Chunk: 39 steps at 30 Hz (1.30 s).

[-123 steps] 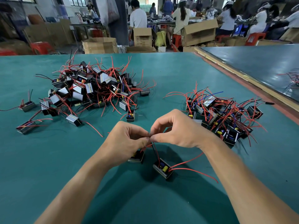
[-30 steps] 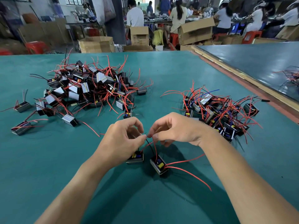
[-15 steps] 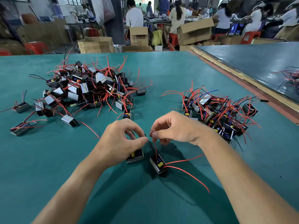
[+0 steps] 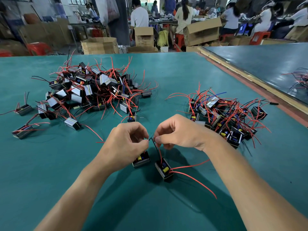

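**Desk:** Head view first; where are the leads sitting?

**Op:** I'm seeing the leads [image 4: 155, 147] rising from the right unit [image 4: 164, 170] on the table [image 4: 50, 172] and meeting in the gap between the hands; the left unit [image 4: 141, 161] is lying just beside it, half hidden under the left hand [image 4: 126, 142].

**Desk:** And the grip?

**Op:** Both hands are pinching, thumb against forefinger, tips nearly touching; the right hand [image 4: 181, 132] is nipping the leads near their ends; the left hand is pinching at the same spot, though I cannot tell which strand it is holding.

**Desk:** How are they handling?

**Op:** I'm judging them thin, limp and light; bare ends are likely fraying if bent hard, so I'm wanting the pinch on the insulation just below the tips; the units are looking light enough to drag if I'm pulling; the left pile [image 4: 93, 90] and right pile [image 4: 225, 115] are lying well apart from the work.
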{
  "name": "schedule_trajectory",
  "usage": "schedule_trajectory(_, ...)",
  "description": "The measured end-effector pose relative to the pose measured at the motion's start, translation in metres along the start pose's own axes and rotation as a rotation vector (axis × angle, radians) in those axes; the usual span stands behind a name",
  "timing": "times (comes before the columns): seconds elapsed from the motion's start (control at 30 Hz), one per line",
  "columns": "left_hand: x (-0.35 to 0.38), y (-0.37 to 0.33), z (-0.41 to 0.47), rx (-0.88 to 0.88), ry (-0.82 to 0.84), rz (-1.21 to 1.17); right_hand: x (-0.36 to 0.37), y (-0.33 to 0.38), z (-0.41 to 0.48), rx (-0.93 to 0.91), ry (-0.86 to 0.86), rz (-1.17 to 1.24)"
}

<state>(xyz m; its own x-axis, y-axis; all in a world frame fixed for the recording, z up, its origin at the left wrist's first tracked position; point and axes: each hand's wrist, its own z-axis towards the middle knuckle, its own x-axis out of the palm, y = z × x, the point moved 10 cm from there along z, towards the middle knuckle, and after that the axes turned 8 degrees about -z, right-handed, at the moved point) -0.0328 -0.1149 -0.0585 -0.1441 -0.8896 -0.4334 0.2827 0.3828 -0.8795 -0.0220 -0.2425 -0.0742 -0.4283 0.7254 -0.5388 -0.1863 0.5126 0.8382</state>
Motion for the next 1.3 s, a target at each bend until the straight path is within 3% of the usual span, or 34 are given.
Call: schedule_trajectory(1.3, -0.002, 0.001, 0.0, -0.041, -0.024, -0.12, -0.008, 0.007, 0.0, -0.021, -0.121, -0.186)
